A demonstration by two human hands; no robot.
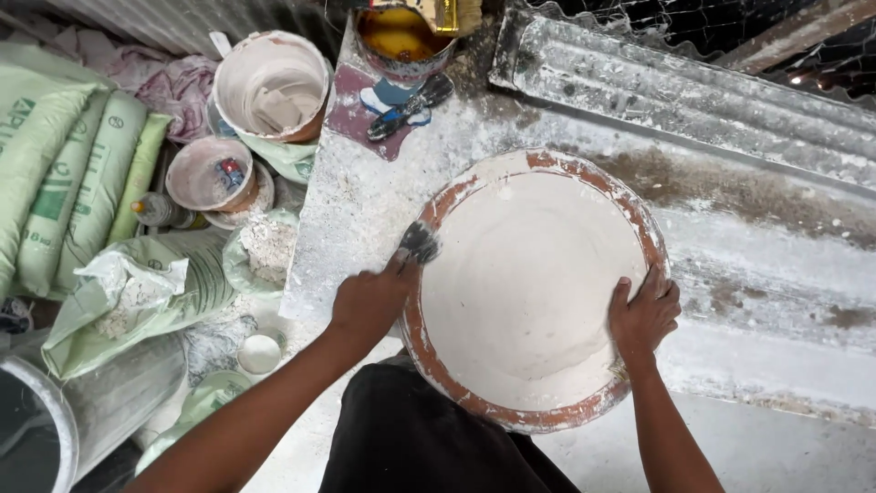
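Matt white plaster in clay-red bowl [534,420]

Soft, even daylight, moderately bright; no hard shadows, faint shade under round mould [534,288] rim. Whites near blown out, detail thin. Centre fairly sharp; slight softness and wide-angle bending toward edges, dark corner lower left
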